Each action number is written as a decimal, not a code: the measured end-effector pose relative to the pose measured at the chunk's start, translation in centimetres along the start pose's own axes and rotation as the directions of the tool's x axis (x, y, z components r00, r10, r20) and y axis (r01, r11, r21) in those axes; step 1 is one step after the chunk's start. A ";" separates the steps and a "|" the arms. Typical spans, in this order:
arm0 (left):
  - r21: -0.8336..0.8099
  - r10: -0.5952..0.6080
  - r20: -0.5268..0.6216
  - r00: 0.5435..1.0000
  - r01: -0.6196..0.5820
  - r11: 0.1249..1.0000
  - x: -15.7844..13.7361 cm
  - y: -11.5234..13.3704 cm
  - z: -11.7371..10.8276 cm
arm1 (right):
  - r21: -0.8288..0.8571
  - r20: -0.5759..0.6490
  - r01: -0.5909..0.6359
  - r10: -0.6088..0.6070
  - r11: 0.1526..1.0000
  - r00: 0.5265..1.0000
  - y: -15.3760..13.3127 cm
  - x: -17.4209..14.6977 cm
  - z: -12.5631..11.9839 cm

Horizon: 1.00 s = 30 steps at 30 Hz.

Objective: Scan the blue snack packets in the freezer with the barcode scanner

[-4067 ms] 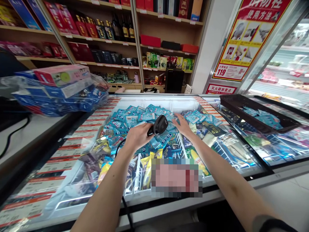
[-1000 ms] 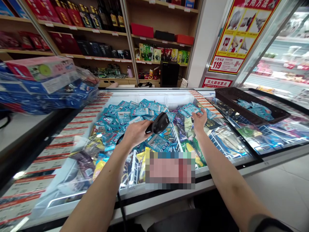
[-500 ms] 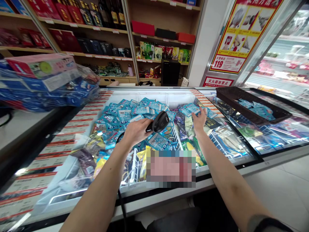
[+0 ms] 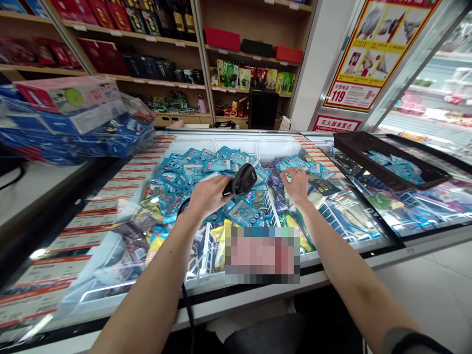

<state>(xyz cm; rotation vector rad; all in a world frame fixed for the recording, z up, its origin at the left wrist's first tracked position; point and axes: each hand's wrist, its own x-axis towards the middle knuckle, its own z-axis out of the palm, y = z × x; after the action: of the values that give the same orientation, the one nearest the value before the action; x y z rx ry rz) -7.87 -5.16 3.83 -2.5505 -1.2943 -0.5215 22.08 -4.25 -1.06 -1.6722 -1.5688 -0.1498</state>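
Observation:
A black handheld barcode scanner (image 4: pixel 245 180) is gripped in my left hand (image 4: pixel 208 196), its head pointing right above the open chest freezer. Beneath it spreads a heap of blue snack packets (image 4: pixel 193 172). At the near edge of a smaller group of blue packets (image 4: pixel 293 162) is my right hand (image 4: pixel 296 186), with its fingers curled downward. The fingertips are partly hidden, and I cannot tell what lies between them. Dark and green bags (image 4: pixel 280 196) lie below that hand, with a black packet (image 4: pixel 324 185) to its right.
White wire dividers (image 4: pixel 271 209) split the freezer (image 4: pixel 273 147). A brown basket (image 4: pixel 346 142) holding blue packets rests on the right glass. Plastic-wrapped boxes (image 4: pixel 73 123) are stacked at left. A black cable (image 4: pixel 187 309) hangs over the front edge. Stocked shelves (image 4: pixel 158 81) stand behind.
My right hand has shifted left along the near edge of the small packet group, and its fingers are more curled. My left hand keeps the scanner in nearly the same place.

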 end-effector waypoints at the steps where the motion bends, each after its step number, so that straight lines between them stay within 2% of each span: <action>1: 0.000 -0.012 -0.003 1.000 0.012 1.000 0.0 0.0 0.0 | 0.042 0.067 0.045 -0.047 0.998 0.997 -0.6 -0.1 -0.3; 3: 0.001 -0.030 -0.005 1.000 0.030 1.000 0.0 0.0 -0.1 | 0.167 0.251 0.094 -0.135 0.981 0.959 -1.8 -0.5 -0.8; 7: 0.008 -0.037 -0.003 0.999 0.037 0.999 0.0 0.0 -0.1 | 0.339 0.514 0.159 -0.324 0.927 0.794 -4.2 -1.4 -1.6; 10: 0.018 -0.019 -0.011 1.000 0.019 1.000 0.0 0.0 0.1 | 0.403 0.576 0.196 -0.414 0.894 0.705 -5.6 -1.8 -2.2; 13: 0.008 -0.008 -0.010 1.000 0.009 1.000 0.0 0.1 0.2 | 0.419 0.582 0.283 -0.495 0.863 0.645 -6.4 -2.1 -2.4; 18: 0.005 -0.025 0.008 1.000 0.024 1.000 0.1 0.2 0.2 | 0.365 0.578 0.355 -0.508 0.861 0.638 -6.9 -2.5 -1.7; 22: 0.011 -0.012 0.014 1.000 0.012 1.000 0.1 0.1 0.4 | 0.363 0.596 0.373 -0.520 0.854 0.611 -6.9 -2.4 -1.3; 26: 0.003 -0.017 -0.002 1.000 0.017 1.000 0.1 0.1 0.5 | 0.389 0.621 0.323 -0.504 0.863 0.600 -6.5 -1.8 -1.6; 30: 0.010 -0.043 -0.012 0.999 0.043 0.999 0.1 0.0 0.5 | 0.400 0.654 0.179 -0.417 0.899 0.631 -5.6 -1.5 -1.9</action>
<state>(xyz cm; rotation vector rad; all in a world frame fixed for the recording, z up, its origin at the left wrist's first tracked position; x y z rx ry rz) -7.72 -4.92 3.42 -2.5120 -1.3468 -0.5364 17.67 -7.26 1.94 -1.2489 -2.3287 0.6532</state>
